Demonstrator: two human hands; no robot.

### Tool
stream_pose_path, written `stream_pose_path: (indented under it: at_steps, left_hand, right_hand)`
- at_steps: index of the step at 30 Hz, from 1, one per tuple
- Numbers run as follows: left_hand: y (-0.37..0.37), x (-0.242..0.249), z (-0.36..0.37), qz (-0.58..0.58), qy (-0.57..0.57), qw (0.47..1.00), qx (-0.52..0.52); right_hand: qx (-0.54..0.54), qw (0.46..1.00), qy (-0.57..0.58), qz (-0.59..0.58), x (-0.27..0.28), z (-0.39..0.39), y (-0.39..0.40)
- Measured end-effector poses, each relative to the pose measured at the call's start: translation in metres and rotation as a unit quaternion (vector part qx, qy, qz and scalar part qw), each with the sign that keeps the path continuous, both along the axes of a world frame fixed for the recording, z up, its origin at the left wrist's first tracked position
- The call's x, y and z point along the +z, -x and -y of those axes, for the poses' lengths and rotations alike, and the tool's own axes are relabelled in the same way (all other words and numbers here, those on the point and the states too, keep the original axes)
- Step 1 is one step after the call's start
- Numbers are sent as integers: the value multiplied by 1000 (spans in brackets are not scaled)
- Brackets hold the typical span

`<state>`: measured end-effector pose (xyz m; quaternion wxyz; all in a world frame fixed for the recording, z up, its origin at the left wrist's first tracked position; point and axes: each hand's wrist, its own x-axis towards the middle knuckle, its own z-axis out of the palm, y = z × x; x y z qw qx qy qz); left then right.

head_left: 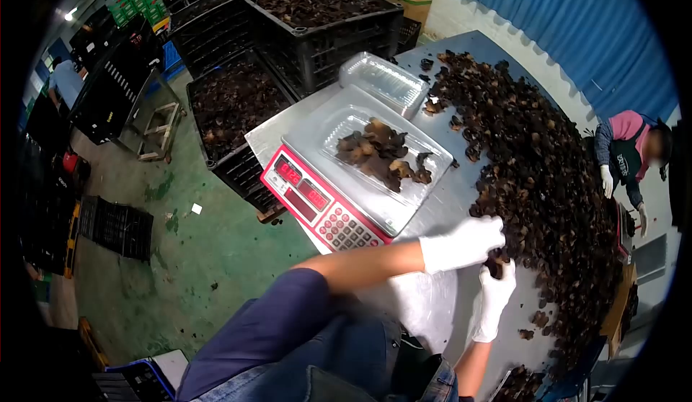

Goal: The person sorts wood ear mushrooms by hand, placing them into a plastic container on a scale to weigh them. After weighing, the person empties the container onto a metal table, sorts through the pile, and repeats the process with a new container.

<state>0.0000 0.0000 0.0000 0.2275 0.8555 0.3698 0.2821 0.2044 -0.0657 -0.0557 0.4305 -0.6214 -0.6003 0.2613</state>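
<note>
My left hand (pixel 465 244), in a white glove, is at the near edge of a large heap of dark brown wood ear mushrooms (pixel 537 164), its fingers curled around some pieces. Just below it my right hand (pixel 496 297), also gloved, pinches a dark wood ear mushroom (pixel 496 264) between thumb and fingers. To the left stands a red and white digital scale (pixel 321 204) with lit red digits. On its pan a clear plastic tray (pixel 422 202) holds several mushroom pieces (pixel 378 150). Part of what the left hand grips is hidden by the glove.
Stacked clear trays (pixel 384 78) stand behind the scale on the metal table (pixel 411 294). Black crates (pixel 317 52) full of mushrooms stand beyond and left of it. Across the heap is a co-worker (pixel 627 150) in white gloves. Another person (pixel 66 78) is far left.
</note>
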Motion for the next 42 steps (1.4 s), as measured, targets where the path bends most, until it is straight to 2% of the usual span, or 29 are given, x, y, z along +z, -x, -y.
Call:
stream_pose_path:
  at_steps: [1,2,3,5,9,11,12,14,16,19,23,25,26,27,30,33,34,39,41,42]
  left_hand:
    - [-2,1,-3,3,-4,1000,2]
    - [21,2,-10,80,-71,994,32]
    - [82,5,-7,126,-121,983,57]
    - [130,38,-16,158,-67,971,166]
    - [222,34,-32,182,-67,948,251]
    - [240,28,-37,105,-5,953,286]
    - [247,12,-39,130,-6,957,259]
    - [258,-8,-45,52,-31,969,241]
    - [263,-5,-40,20,-21,970,241]
    - [267,3,-35,46,9,976,210]
    - [273,-1,-28,81,-7,976,202]
    - [274,5,-26,183,52,958,213]
    - [280,4,-30,183,36,960,207]
    - [280,10,-28,252,80,945,190]
    - [285,14,-27,315,161,907,227]
    - [296,3,-37,364,98,905,197]
    - [298,1,-38,413,117,884,186]
    - [300,15,-42,336,107,907,229]
    - [293,33,-39,265,151,929,209]
    - [292,29,-42,270,165,931,183]
  right_hand:
    - [23,998,-8,56,28,-9,18]
    - [53,995,-71,37,22,-25,19]
    - [91,993,-80,-11,44,-21,83]
    - [122,986,-112,-15,70,-49,116]
    - [191,971,-140,23,84,-90,175]
    - [202,975,-92,19,65,-106,195]
    - [205,976,-64,37,70,-101,203]
    - [216,971,-14,101,72,-98,205]
    - [211,973,-21,90,64,-97,199]
    - [202,976,-67,52,68,-90,190]
    - [154,986,-54,38,69,-83,181]
    - [141,989,-53,2,73,-78,180]
    - [131,990,-44,-18,72,-77,180]
    - [133,990,-42,-17,72,-77,179]
    - [111,991,-65,-32,68,-77,175]
    - [108,992,-48,-44,63,-77,167]
    - [102,992,-55,-57,62,-75,166]
    - [93,993,-58,-47,49,-77,153]
    - [89,994,-34,-50,45,-76,146]
    - [92,994,-34,-51,43,-74,145]
